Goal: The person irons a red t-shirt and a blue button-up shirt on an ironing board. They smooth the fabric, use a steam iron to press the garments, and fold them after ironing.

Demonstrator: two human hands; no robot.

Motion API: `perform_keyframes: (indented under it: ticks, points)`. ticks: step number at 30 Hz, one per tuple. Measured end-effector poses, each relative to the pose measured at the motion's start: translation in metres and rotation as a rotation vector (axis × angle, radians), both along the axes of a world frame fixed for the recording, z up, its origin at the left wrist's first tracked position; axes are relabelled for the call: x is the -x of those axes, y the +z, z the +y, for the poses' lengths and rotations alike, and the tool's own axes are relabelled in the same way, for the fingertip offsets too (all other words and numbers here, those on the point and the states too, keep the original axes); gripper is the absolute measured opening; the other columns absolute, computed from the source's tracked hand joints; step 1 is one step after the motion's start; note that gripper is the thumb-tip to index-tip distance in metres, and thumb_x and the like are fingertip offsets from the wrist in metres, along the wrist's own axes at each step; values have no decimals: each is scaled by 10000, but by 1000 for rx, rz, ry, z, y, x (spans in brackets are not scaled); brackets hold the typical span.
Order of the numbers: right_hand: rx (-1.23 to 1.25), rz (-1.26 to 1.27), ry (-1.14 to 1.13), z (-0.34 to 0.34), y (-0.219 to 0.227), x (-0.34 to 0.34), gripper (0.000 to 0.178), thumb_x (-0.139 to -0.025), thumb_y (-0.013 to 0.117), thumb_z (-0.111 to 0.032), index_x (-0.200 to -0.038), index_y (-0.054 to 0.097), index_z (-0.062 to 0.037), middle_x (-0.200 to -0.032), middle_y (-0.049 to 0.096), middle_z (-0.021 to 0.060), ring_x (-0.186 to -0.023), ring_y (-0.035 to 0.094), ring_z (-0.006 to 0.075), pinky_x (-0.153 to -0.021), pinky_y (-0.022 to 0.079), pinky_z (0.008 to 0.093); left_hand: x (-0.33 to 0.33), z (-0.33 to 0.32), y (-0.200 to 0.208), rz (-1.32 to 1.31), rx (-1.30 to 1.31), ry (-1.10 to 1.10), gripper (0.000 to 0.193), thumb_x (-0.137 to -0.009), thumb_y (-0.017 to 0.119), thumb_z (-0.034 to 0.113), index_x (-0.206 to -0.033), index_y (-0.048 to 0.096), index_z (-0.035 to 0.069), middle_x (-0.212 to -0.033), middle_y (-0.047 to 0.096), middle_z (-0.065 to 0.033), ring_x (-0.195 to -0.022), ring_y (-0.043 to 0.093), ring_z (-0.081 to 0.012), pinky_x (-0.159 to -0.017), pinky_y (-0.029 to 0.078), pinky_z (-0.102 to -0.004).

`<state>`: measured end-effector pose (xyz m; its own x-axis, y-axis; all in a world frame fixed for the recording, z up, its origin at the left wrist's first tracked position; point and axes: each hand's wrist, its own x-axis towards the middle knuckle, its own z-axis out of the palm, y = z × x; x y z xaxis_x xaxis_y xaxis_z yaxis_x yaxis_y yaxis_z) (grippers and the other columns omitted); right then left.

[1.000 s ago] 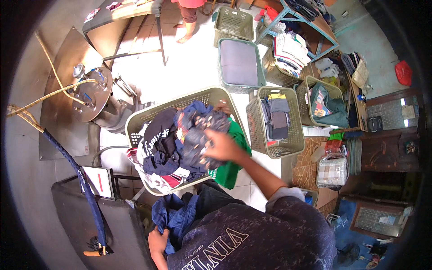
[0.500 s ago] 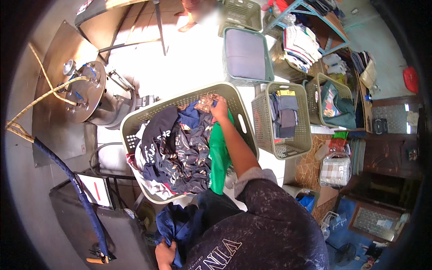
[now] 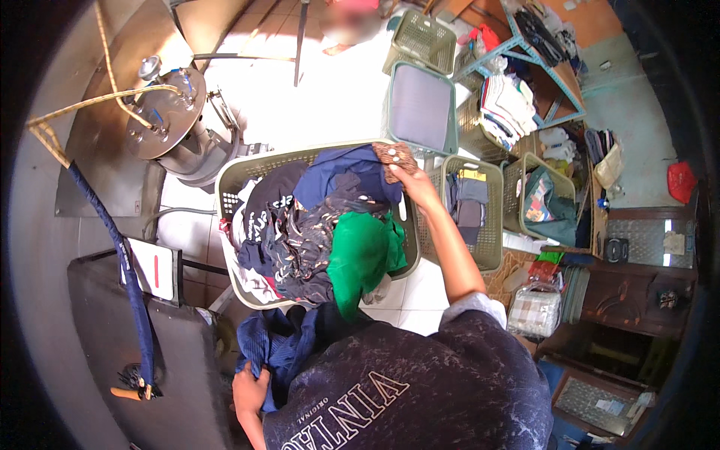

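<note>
A large olive laundry basket (image 3: 227,196) full of crumpled clothes stands in front of me. At its far right rim my right hand (image 3: 415,187) pinches the brown patterned part (image 3: 393,159) of a navy garment (image 3: 334,174), drawing it up from the pile. Below it lie a black patterned garment (image 3: 300,244) and a green one (image 3: 364,251), which hangs over the near rim. Low on the left, against my body, my left hand (image 3: 250,386) is closed around a blue ribbed garment (image 3: 274,345); part of that cloth is hidden against my dark shirt.
A round metal boiler (image 3: 169,112) with valves and hoses is at the left, near a dark padded board (image 3: 97,315). Baskets of folded clothes (image 3: 472,255) line the right side, beside a blue metal shelf (image 3: 559,112). Another person's leg shows at the top.
My right hand has moved right, pulling the brown and navy garment out across the pile to the rim. The green garment has bunched up. My left hand keeps hold of the blue garment.
</note>
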<state>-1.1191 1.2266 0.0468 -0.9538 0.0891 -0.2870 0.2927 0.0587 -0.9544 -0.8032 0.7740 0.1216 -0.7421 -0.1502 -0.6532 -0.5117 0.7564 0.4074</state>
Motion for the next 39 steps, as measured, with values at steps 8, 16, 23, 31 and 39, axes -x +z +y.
perform_keyframes:
  ticks: [8,16,23,31,39]
  points:
    - [-49,364,-262,-18,216,-30,308,-920,638,-410,-966,623,-106,-721,523,-61,-557,389,18,-482,296,195,-4,-7,7,111,-38,16,452,-806,638,262,-1062,630,-110,-769,621,-308,-771,647,-432,-734,502,-477]
    - [506,1043,-81,-8,454,-104,279,-924,599,-367,-951,624,-91,-779,576,4,-679,484,124,-709,454,342,-19,-21,3,228,-20,-27,472,-796,645,261,-1081,625,-115,-781,619,-318,-778,650,-432,-743,506,-479]
    - [324,1584,144,24,483,-181,340,-794,641,-79,-1116,565,-2,-1113,591,190,-1073,554,262,-1015,374,514,1,-17,53,350,-198,-23,302,-797,654,209,-947,642,-53,-659,601,-254,-601,627,-382,-596,477,-435]
    - [-567,-416,702,-76,203,-94,537,-830,696,-454,-1179,604,-55,-968,690,162,-781,666,252,-744,540,378,29,-21,71,356,-292,1,190,-804,630,146,-905,627,-15,-624,575,-216,-523,580,-358,-535,445,-403]
    - [-736,317,457,-109,-116,38,588,-866,652,-269,-1368,437,-51,-1304,541,229,-1187,546,359,-1026,396,421,47,-2,73,285,-239,9,197,-779,662,147,-871,627,-23,-641,582,-226,-525,593,-353,-527,456,-398]
